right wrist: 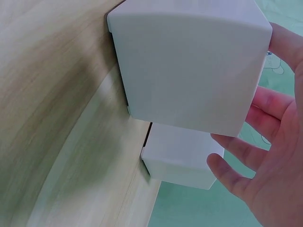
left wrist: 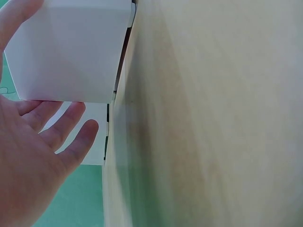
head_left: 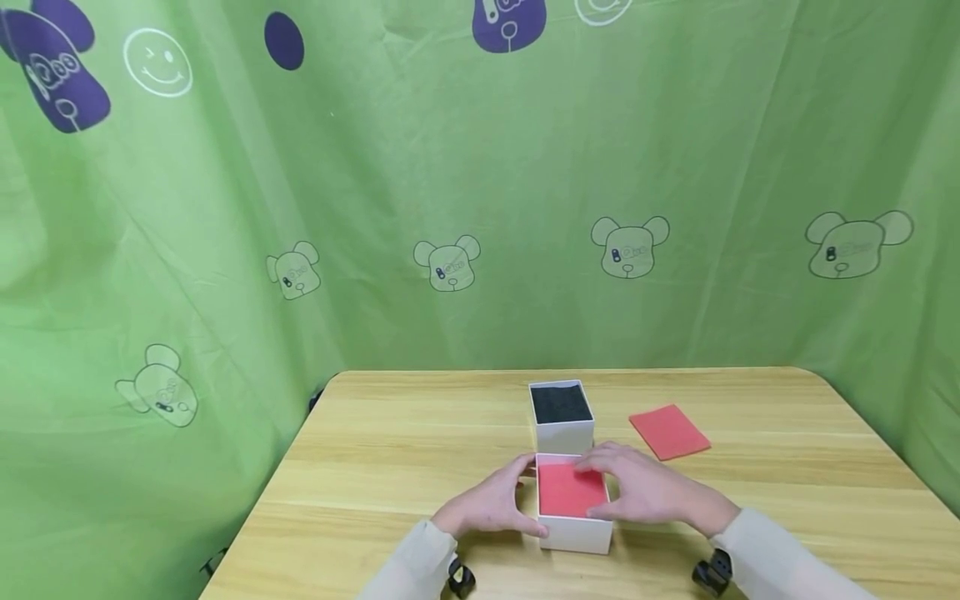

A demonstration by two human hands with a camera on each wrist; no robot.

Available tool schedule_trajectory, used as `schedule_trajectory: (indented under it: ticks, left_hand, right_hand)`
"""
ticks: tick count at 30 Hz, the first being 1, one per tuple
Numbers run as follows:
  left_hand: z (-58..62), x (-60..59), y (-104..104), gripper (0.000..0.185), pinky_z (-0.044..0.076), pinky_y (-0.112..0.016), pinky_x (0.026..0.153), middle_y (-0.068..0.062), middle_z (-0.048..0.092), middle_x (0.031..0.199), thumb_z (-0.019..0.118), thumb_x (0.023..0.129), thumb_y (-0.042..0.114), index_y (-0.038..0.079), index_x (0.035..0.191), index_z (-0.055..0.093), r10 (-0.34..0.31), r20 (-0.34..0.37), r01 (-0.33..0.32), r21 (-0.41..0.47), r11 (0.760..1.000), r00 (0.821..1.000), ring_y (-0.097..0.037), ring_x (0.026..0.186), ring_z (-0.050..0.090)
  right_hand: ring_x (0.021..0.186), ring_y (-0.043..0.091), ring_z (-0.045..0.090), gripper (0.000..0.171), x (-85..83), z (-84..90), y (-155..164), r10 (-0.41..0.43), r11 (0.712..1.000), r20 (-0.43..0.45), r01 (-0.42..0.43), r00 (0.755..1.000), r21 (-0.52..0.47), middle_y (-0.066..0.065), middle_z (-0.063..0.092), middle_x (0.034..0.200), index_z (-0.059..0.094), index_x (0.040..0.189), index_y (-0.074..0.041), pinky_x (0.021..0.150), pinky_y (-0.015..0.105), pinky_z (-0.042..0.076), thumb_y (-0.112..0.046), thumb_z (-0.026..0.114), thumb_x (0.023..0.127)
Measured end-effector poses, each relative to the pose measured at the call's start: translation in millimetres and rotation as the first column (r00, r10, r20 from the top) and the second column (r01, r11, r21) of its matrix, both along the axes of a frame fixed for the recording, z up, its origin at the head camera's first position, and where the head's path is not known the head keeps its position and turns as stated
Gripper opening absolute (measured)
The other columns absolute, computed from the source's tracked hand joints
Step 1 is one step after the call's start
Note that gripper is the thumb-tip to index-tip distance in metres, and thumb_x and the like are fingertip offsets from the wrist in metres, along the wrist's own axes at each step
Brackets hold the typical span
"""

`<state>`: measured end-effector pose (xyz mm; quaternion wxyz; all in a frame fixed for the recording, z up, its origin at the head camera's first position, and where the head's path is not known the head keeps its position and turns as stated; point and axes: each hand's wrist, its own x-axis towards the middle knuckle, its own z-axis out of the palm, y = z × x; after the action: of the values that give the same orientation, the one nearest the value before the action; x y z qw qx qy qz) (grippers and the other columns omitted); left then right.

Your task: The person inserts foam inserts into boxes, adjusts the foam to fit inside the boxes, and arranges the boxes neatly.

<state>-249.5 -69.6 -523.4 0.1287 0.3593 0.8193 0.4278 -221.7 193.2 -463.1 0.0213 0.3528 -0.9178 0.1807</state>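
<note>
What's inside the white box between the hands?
The near white box holds a flat red sheet that fills the opening. The right hand covers one edge of it. Anything under the sheet is hidden.

A red card lies flat on the wooden bench, at about two o'clock. A green curtain printed with bear faces hangs at twelve o'clock.

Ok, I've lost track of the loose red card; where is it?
In the head view, the red card lies flat on the wooden table, right of the black-lined box, apart from both hands.
</note>
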Motion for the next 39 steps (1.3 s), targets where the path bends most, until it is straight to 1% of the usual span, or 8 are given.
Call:
schedule_trajectory:
  ticks: [9,12,16,21,25,32,36,39]
  left_hand:
    - [-0.2,0.2,0,0.095,0.036,-0.028,0.104,0.007,0.043,0.137,0.084,0.069,0.03,0.018,0.144,0.028,0.002,-0.003,-0.002,0.0,1.0,1.0,-0.008,0.124,0.04]
    - [-0.4,0.1,0,0.095,0.036,-0.028,0.104,0.007,0.043,0.137,0.085,0.069,0.03,0.018,0.144,0.028,0.007,-0.002,-0.007,-0.002,1.0,1.0,-0.008,0.125,0.04]
    - [-0.1,1.2,1,0.095,0.036,-0.028,0.105,0.007,0.043,0.136,0.085,0.069,0.03,0.017,0.144,0.028,0.008,-0.006,-0.008,-0.003,1.0,1.0,-0.008,0.124,0.04]
    - [0.3,1.5,1,0.096,0.035,-0.028,0.105,0.007,0.044,0.136,0.085,0.068,0.03,0.017,0.145,0.028,0.014,-0.013,-0.014,-0.009,1.0,1.0,-0.008,0.124,0.041]
    - [0.7,1.3,1,0.096,0.036,-0.027,0.104,0.007,0.043,0.136,0.085,0.068,0.03,0.017,0.145,0.028,0.015,-0.006,-0.015,-0.011,1.0,1.0,-0.008,0.124,0.04]
    - [2.8,2.6,0,0.098,0.036,-0.031,0.105,0.008,0.043,0.138,0.084,0.068,0.036,0.02,0.145,0.027,0.042,0.0,-0.042,-0.043,0.998,0.999,-0.012,0.124,0.042]
    - [3.8,3.8,0,0.098,0.035,-0.033,0.105,0.006,0.043,0.138,0.084,0.068,0.037,0.019,0.146,0.027,0.056,-0.001,-0.056,-0.064,0.996,0.998,-0.016,0.124,0.043]
    - [3.8,4.5,0,0.099,0.035,-0.034,0.106,0.005,0.043,0.139,0.084,0.068,0.036,0.019,0.146,0.027,0.054,-0.007,-0.054,-0.066,0.996,0.999,-0.016,0.125,0.043]
  right_hand:
    - [0.12,0.034,0.047,0.057,3.2,2.8,5,-0.012,0.999,0.03,0.014,0.999,-0.051,0.006,0.058,0.125,0.062,0.123,-0.012,0.099,0.055,0.038,-0.046,0.073,0.079]
    - [0.12,0.03,0.048,0.056,2.0,2.5,10,-0.033,0.995,0.037,0.036,0.999,-0.09,0.002,0.057,0.126,0.062,0.123,-0.014,0.098,0.053,0.04,-0.046,0.073,0.078]
    - [0.116,0.026,0.051,0.052,-3.2,2.7,20,-0.044,0.987,0.001,0.044,0.999,-0.154,-0.001,0.058,0.125,0.062,0.122,-0.014,0.096,0.052,0.042,-0.041,0.074,0.079]
    - [0.113,0.032,0.053,0.048,-15.5,-0.1,37,-0.064,0.977,-0.09,0.044,0.994,-0.21,0.004,0.06,0.12,0.063,0.118,-0.01,0.095,0.055,0.042,-0.034,0.076,0.079]
    - [0.113,0.033,0.052,0.052,-27.8,-5.8,53,-0.118,0.976,-0.115,0.094,0.986,-0.196,0.009,0.059,0.121,0.062,0.118,-0.006,0.095,0.053,0.042,-0.035,0.077,0.078]
    - [0.119,0.041,0.044,0.062,-50.2,-20.2,82,-0.203,0.973,-0.064,0.194,0.977,-0.127,0.021,0.049,0.13,0.056,0.127,-0.002,0.096,0.06,0.037,-0.032,0.078,0.077]
    - [0.117,0.044,0.043,0.069,-63.3,-32.9,98,-0.258,0.964,-0.058,0.253,0.964,-0.08,0.026,0.044,0.132,0.054,0.13,-0.001,0.092,0.06,0.041,-0.038,0.077,0.077]
    - [0.115,0.047,0.042,0.071,-71.7,-42.1,108,-0.28,0.959,-0.084,0.275,0.956,-0.066,0.029,0.044,0.131,0.055,0.127,0.0,0.091,0.063,0.038,-0.042,0.077,0.075]
